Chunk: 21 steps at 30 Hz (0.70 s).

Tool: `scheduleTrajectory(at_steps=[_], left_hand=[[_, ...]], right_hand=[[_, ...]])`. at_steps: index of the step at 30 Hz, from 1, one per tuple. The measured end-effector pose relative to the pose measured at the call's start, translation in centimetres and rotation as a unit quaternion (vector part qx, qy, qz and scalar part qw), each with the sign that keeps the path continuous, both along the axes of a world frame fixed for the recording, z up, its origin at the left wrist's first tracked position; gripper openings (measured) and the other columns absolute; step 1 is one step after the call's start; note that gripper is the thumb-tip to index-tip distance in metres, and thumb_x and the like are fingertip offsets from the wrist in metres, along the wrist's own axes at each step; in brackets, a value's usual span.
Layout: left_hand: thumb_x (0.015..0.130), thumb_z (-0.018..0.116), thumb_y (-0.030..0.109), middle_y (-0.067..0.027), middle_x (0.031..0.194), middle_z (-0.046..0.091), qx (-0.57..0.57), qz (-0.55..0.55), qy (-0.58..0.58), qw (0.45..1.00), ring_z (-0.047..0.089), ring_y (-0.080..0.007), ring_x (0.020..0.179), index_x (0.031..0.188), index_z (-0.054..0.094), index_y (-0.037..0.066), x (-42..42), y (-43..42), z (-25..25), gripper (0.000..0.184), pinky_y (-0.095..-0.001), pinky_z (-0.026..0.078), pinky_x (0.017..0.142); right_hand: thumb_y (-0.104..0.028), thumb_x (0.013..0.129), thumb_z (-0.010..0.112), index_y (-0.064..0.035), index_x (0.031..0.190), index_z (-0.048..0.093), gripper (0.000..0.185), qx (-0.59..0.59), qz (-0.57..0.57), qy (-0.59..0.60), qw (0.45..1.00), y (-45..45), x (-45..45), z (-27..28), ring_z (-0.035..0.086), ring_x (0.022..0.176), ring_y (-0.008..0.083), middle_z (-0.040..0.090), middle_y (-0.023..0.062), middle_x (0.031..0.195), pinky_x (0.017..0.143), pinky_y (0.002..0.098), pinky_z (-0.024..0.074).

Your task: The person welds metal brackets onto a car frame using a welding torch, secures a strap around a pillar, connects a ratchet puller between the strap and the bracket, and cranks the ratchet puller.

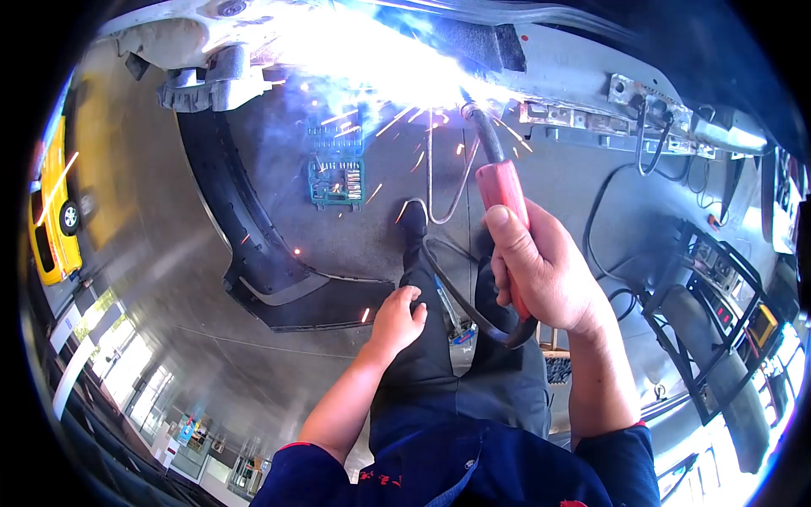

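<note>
Right hand [547,266] closed firmly round the red handle of the torch [498,182], your thumb laid along the top and fingers wrapped beneath. Left hand [395,323] half-curled with nothing visible in it, above your dark trousers [422,359] and near the end of a black bumper [329,310] on the floor; whether it touches the cloth, you cannot tell from this angle. Torch position: neck pointing up and away from you, tip at the lower edge of the metal panel [574,78], beside a white-blue glare [363,46]. Contact between tip and metal is lost in that brightness. Risks, as judged: sparks [394,121] fly outward and down, and both your hands are bare, so a stray one could burn skin and make you flinch, throwing the tip off its line. Cable [475,314] leaves the handle's lower end and loops back between your legs; if a knee or foot catches it, the pull would probably swing the torch. Glare could also hide a drifting tip from you. Containers: one teal tool case [336,204] lies open on the floor below the glare, its base holding rows of small metal pieces, probably sockets, and its lid more small parts too hazed to identify. Sparks appear over it, so hot specks might land among the contents.
</note>
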<state>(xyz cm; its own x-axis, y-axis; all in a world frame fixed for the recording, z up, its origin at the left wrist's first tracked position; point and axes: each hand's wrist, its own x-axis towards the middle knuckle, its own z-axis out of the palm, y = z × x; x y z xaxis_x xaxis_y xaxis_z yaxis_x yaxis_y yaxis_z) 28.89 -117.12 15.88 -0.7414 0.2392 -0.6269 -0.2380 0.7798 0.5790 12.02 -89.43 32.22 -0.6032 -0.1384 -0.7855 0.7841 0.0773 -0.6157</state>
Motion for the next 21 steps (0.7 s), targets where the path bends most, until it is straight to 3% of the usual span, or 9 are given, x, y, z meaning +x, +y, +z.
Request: scheduleTrajectory(at_steps=[4,11,13,21], left_hand=[[0.087,0.070,0.015,-0.0170,0.105,0.071,-0.004,-0.001,-0.009,1.000,0.068,-0.0366,0.101,0.110,0.063,0.003,0.26,-0.29,-0.44,0.027,-0.0445,0.055,0.089],[0.088,0.069,0.009,-0.0196,0.104,0.071,0.000,-0.004,-0.005,1.000,0.070,-0.0352,0.099,0.109,0.064,-0.001,-0.02,-0.10,-0.14,0.025,-0.0428,0.056,0.091],[0.087,0.070,0.015,-0.0167,0.104,0.071,0.008,0.002,0.002,1.000,0.068,-0.0363,0.100,0.109,0.062,0.003,0.45,-0.35,-0.66,0.026,-0.0446,0.055,0.089],[0.087,0.070,0.015,-0.0173,0.104,0.070,-0.001,-0.004,-0.008,1.000,0.068,-0.0366,0.102,0.109,0.062,0.003,0.26,-0.27,-0.40,0.026,-0.0447,0.054,0.090]], right_hand=[[-0.056,0.105,0.050,0.0003,0.102,0.055,0.057,-0.003,0.002,0.006,1.000,0.04,0.12,0.05,0.062,0.055,0.0119,0.057,0.0029,0.065,0.050,0.0301,0.0492],[-0.055,0.106,0.051,-0.0016,0.100,0.055,0.054,-0.010,-0.003,-0.002,1.000,-0.06,0.21,-0.05,0.061,0.055,0.0113,0.057,0.0018,0.065,0.050,0.0299,0.0484],[-0.055,0.106,0.051,-0.0021,0.099,0.055,0.053,-0.012,-0.005,0.001,1.000,-0.07,0.23,-0.09,0.060,0.055,0.0111,0.057,0.0015,0.065,0.050,0.0299,0.0482],[-0.054,0.106,0.051,-0.0027,0.100,0.054,0.052,-0.010,-0.009,-0.004,1.000,-0.15,0.05,0.15,0.059,0.055,0.0106,0.056,0.0011,0.065,0.050,0.0296,0.0474]])
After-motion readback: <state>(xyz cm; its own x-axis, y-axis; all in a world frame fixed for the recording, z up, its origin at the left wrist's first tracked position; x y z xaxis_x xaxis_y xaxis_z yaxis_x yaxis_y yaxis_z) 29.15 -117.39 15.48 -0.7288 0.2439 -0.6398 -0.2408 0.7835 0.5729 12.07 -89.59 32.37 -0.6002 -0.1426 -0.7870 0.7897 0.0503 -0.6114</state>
